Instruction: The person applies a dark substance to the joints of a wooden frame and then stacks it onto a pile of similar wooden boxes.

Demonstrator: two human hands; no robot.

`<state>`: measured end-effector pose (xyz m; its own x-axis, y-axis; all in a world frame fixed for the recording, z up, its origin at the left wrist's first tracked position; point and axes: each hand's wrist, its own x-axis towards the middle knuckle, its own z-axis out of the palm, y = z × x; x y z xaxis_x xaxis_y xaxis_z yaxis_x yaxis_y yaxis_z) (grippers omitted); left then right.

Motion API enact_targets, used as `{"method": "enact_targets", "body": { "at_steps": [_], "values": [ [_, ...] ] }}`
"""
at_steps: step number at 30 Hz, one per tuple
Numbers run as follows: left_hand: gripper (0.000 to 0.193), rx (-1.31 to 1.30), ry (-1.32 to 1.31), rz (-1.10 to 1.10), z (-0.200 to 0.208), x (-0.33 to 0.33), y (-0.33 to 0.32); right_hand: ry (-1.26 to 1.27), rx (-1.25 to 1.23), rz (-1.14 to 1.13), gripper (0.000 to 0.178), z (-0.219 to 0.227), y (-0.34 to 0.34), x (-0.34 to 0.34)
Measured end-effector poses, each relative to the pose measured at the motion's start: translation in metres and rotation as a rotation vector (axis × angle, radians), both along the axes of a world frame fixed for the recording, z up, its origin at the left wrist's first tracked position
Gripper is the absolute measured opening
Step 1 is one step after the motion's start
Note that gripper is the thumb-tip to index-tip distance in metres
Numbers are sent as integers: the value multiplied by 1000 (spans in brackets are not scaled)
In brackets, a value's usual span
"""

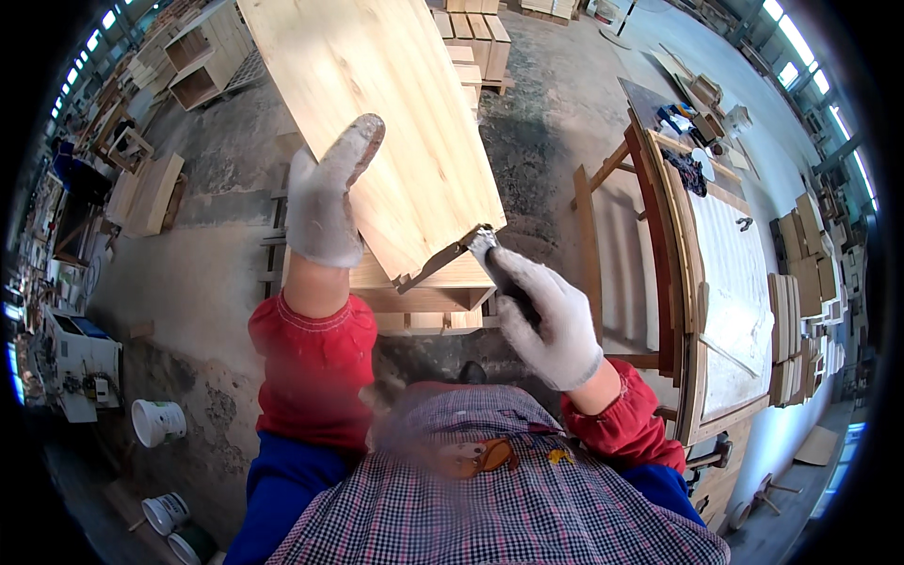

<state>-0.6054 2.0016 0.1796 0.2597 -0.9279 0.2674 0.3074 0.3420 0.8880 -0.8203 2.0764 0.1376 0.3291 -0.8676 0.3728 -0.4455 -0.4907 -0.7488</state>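
Note:
A long pale wooden piece [395,122], a board or the side of a box, slants up and away in front of me. My left hand [327,202], in a white glove, grips its left edge, the thumb lying over the top face. Along the near end runs a dark, notched edge [433,266]. At that end's right corner, my gloved right hand [554,320] is closed around a small tool [484,245] with a pale tip; its exact kind is unclear. Below stands an open wooden box [443,292], partly hidden by the piece.
A workbench [725,282] with a pale top stands on my right, tools and a cloth at its far end. Wooden boxes [209,56] and crates [476,42] stand farther off. White buckets [158,423] are on the floor at left, near a white machine [80,358].

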Motion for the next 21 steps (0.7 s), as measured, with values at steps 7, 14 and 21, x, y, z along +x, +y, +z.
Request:
{"method": "enact_targets", "body": {
  "at_steps": [7, 14, 21],
  "values": [
    [32, 39, 46, 28, 8, -5, 5, 40, 55, 1, 40, 4, 2, 2],
    [35, 80, -13, 27, 11, -3, 5, -12, -22, -14, 40, -6, 1, 9],
    [35, 17, -88, 38, 12, -3, 5, -40, -50, -21, 40, -13, -8, -1]
  ]
}}
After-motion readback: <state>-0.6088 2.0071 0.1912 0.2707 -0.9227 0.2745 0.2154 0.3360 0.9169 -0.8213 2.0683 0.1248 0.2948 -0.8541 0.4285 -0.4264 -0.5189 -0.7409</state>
